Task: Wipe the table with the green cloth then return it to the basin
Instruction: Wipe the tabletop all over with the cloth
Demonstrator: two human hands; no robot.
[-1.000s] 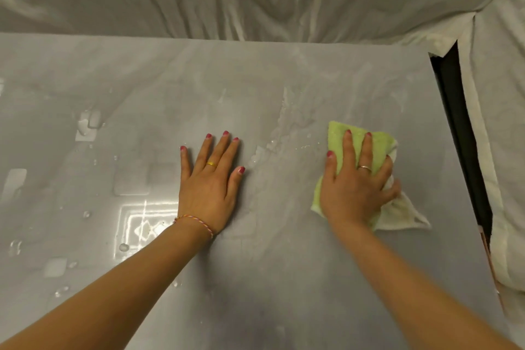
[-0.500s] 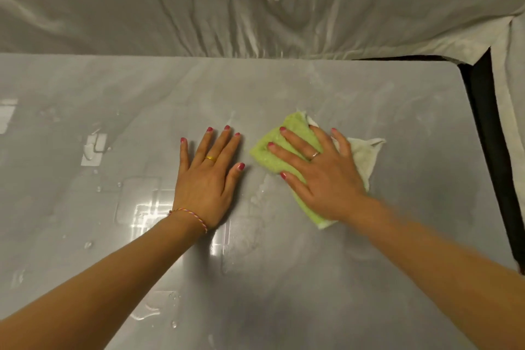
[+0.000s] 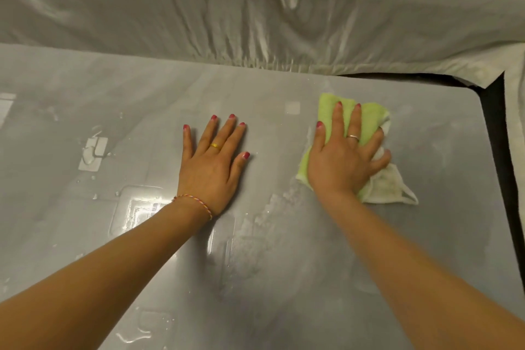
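The green cloth (image 3: 326,111), folded with a pale underside showing at its near right corner, lies on the grey table (image 3: 284,278) toward the far right. My right hand (image 3: 341,159) presses flat on top of it, fingers spread and pointing away from me. My left hand (image 3: 213,162) rests flat on the bare tabletop to the left of the cloth, fingers apart, holding nothing. No basin is in view.
Water drops and wet streaks (image 3: 250,236) cover the tabletop, thickest at the left and centre. A wrinkled white sheet (image 3: 255,14) hangs along the far edge. A dark gap (image 3: 494,133) runs beside the table's right edge.
My right hand has slid the cloth from the middle of the table, close to my left hand, back toward the right. The left hand has stayed flat in place.
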